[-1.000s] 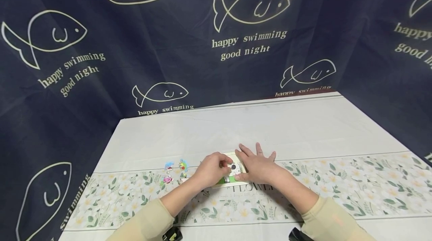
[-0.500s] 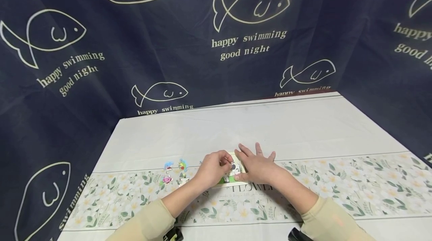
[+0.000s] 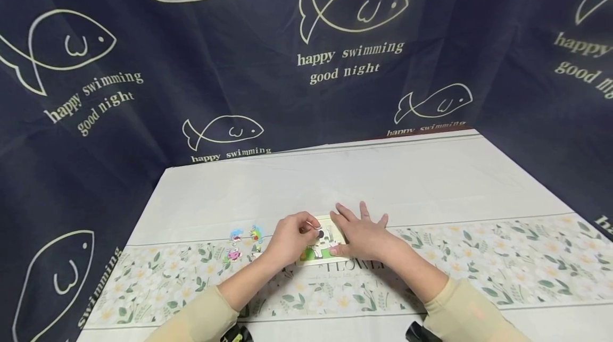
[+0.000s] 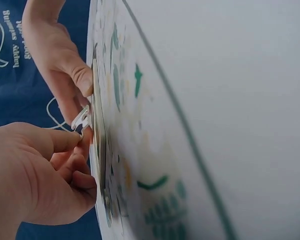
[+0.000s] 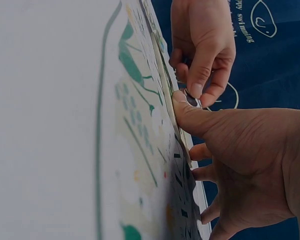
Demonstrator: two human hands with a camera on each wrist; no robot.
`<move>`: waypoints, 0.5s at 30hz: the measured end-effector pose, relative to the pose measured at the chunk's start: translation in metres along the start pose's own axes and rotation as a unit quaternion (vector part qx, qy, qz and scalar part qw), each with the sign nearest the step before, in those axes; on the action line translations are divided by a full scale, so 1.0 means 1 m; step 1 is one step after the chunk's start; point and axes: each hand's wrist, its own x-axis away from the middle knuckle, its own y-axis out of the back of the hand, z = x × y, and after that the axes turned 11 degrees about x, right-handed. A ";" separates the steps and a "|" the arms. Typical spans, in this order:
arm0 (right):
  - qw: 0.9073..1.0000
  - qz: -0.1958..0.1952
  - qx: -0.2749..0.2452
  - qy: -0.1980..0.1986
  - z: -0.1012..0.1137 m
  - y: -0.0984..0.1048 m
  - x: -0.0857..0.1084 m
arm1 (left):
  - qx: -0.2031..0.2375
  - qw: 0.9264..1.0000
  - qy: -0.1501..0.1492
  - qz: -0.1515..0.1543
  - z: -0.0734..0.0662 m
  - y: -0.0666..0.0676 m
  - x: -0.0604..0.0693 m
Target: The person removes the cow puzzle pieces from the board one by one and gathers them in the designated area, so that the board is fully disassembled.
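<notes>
A flat puzzle board with a pale rim and a green lower part lies on the table in front of the person. The left hand pinches a small black-and-white puzzle piece between thumb and index finger, over the board. In the left wrist view this piece stands tilted at the board's surface; whether it touches is hard to tell. The right hand lies on the board's right side with its fingers spread. In the right wrist view the right thumb presses the board's edge.
Left of the board lie several loose puzzle pieces: a blue one, a green-and-yellow one, a pink one, and one partly hidden by the left arm. A floral band crosses the white tablecloth. A dark blue curtain hangs behind.
The left hand has drawn slightly left with the puzzle piece, and more of the board's outlined area shows. The right hand has stayed in place. The view has shifted a little.
</notes>
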 end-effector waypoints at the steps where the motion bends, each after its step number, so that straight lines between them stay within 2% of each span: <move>1: 1.000 -0.001 -0.001 0.000 0.000 0.000 0.000 | 0.001 1.000 0.001 -0.004 0.000 0.002 0.001; 15: 1.000 -0.008 -0.009 0.003 0.000 0.001 -0.001 | 0.010 0.999 0.021 -0.037 0.015 0.028 0.021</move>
